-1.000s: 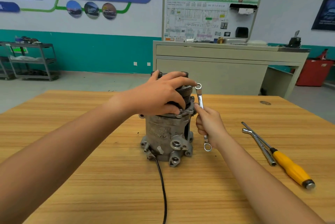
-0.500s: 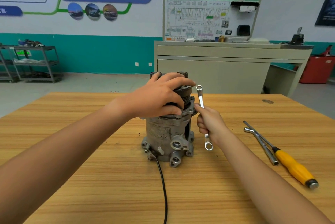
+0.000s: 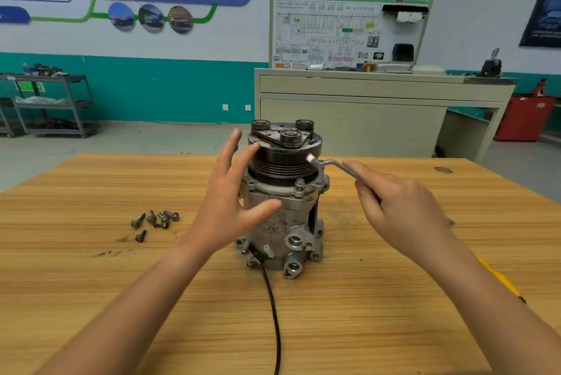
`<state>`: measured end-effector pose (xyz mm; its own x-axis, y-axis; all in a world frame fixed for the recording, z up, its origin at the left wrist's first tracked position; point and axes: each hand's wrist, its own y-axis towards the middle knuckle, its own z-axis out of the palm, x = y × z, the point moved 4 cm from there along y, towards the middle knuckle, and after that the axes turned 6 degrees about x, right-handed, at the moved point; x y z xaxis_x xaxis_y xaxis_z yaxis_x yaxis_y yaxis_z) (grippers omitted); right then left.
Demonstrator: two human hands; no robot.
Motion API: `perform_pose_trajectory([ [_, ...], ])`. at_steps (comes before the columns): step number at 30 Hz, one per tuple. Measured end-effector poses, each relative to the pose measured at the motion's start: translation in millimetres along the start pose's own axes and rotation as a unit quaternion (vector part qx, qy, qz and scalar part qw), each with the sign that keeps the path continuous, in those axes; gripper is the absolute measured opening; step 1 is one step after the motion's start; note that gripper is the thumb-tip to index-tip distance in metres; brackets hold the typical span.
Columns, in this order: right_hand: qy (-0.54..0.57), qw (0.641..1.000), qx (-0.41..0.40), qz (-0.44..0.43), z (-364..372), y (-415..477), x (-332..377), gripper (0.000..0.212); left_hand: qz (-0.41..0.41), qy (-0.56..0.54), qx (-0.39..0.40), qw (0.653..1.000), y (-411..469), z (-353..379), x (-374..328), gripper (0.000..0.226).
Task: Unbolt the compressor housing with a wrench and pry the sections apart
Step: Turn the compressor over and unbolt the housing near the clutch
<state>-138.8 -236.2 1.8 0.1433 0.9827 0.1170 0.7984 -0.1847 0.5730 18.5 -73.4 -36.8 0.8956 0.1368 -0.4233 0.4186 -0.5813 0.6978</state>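
Lifted off the top of the pulley since 0.5 s ago: left hand, fingers spread and slack, holding nothing, thumb just in front of the compressor body. Swung too, from upright along the side to near level: wrench, clenched by its handle in the right hand, ring end just beside the pulley, on no bolt.

Nearest, a black cable trailing from the base toward the viewer. Next, compressor upright in the middle of the table; likely heavy, rigid cast metal, steady on its base (perhaps greasy, so no trusting a fingertip hold). Best braced with a palm round the body or over the pulley, clear of the flange. 1 flange bolt seated at the front. Further left, about 6 loose bolts on the wood, not in sight earlier.
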Motion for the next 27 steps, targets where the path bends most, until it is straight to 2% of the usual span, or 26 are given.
perform_pose_trajectory([
  [3,-0.177,0.982,0.07,0.003,-11.5,1.1,11.7,0.046,-0.037,-0.02,-0.039,0.998,-17.2,21.6,10.1,0.085],
  [10,-0.315,0.936,0.158,-0.022,-13.9,10.2,37.1,0.06,-0.037,-0.047,-0.115,0.992,-27.3,31.3,13.2,0.091],
  [13,-0.35,0.914,0.202,-0.024,-15.0,10.1,51.9,0.061,-0.021,-0.045,-0.112,0.992,-35.8,32.6,14.7,0.092],
  [16,-0.368,0.901,0.223,-0.061,-9.2,7.6,66.4,0.062,-0.027,-0.043,-0.086,0.995,-39.6,39.8,13.3,0.097],
  [20,-0.37,0.899,0.209,-0.11,-12.6,17.2,50.8,0.04,-0.045,-0.054,-0.093,0.993,-40.2,43.0,13.1,0.088],
  [23,-0.369,0.89,0.234,-0.131,-14.0,29.8,24.1,0.04,-0.071,-0.067,-0.112,0.989,-44.1,40.1,22.6,0.081],
  [25,-0.377,0.889,0.219,-0.14,-7.6,39.9,8.1,0.038,-0.085,-0.07,-0.124,0.986,-44.3,35.6,27.1,0.081],
  [27,-0.376,0.898,0.166,-0.158,1.4,49.9,-0.5,0.038,-0.078,-0.057,-0.125,0.987,-42.3,31.9,27.5,0.079],
])
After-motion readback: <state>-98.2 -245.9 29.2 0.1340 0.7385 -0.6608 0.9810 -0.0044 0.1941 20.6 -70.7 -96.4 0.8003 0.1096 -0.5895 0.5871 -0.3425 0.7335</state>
